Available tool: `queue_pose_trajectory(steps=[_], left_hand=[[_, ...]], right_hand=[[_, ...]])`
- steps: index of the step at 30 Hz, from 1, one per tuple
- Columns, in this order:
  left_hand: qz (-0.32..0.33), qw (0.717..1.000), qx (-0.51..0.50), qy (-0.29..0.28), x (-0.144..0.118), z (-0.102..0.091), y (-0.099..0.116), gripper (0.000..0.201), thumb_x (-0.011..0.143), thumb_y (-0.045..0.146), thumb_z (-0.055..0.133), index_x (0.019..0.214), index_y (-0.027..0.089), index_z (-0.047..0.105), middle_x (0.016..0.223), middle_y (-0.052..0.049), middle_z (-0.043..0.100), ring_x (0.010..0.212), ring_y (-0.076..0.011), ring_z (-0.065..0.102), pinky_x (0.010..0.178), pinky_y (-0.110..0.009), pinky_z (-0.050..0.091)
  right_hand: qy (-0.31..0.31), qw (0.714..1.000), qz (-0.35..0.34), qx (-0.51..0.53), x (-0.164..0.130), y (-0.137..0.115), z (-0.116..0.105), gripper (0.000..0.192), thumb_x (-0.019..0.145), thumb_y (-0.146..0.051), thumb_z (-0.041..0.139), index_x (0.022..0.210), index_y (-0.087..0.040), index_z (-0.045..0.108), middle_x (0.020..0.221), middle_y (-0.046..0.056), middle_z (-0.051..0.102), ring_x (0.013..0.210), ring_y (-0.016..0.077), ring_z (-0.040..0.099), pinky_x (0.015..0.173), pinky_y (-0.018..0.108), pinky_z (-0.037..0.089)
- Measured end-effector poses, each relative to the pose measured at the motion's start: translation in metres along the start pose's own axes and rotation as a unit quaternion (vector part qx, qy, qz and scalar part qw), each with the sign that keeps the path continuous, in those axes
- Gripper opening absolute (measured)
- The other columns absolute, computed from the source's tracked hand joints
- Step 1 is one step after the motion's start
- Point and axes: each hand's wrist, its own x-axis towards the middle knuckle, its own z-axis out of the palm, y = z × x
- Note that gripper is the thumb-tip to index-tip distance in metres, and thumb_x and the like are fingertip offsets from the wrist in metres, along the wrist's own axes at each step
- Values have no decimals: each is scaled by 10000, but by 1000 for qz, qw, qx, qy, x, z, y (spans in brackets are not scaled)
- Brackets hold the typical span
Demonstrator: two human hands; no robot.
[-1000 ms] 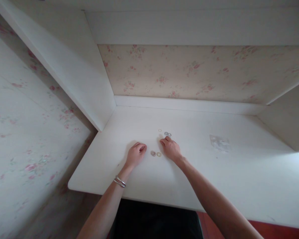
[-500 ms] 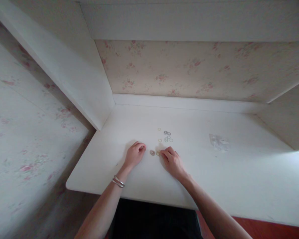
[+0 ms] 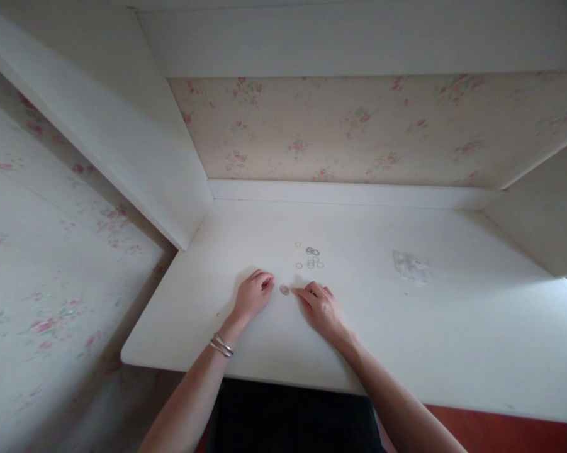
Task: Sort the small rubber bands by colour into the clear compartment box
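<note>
back wall: floral wallpaper [image 3: 330, 129] with pink blooms on a cream ground, framed by a white upper board [image 3: 335, 47] and a white side panel [image 3: 123, 126] on the left.
desk: white desk [image 3: 387, 352], its near left corner rounded, with a low white strip [image 3: 349, 192] along the back edge.
left hand: left hand [image 3: 255, 293] rests on the desk, fingers curled in loosely; whether anything sits inside the curl, i cannot tell.
left wrist: silvery bangles [image 3: 221, 345], lying close together.
right hand: right hand [image 3: 321, 307] is low over the desk, thumb and forefinger drawn narrow at a small pale ring [image 3: 293, 290]; whether they pinch it or only touch it, i cannot tell.
between the hands: a reddish-brown cluster of rings [image 3: 284, 290] lies flat, just beside the pale ring and near the left fingertips.
beyond the right hand: light green rings [image 3: 315, 263] lie in a loose group, with grey rings [image 3: 312, 251] just behind them.
left of those groups: a near yellow ring [image 3: 299, 266] and a far yellow ring [image 3: 297, 245] lie apart from each other.
right side: a clear plastic bag [image 3: 411, 267] lies flat, well apart from the rings; its contents are too blurred to make out.
below the desk: something black [image 3: 292, 415] shows between the forearms, with reddish floor [image 3: 495, 429] to the right.
</note>
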Motion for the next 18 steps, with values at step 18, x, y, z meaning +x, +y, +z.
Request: queue_pose_trajectory(steps=[18], left_hand=[[101, 976, 62, -182, 80, 25, 29, 155, 827, 274, 553, 868, 242, 699, 932, -29, 641, 793, -145, 606, 761, -238, 456]], right_hand=[[120, 961, 174, 176, 5, 14, -7, 295, 906, -344, 406, 883, -195, 660, 778, 23, 550, 637, 106, 511, 625, 215, 401]])
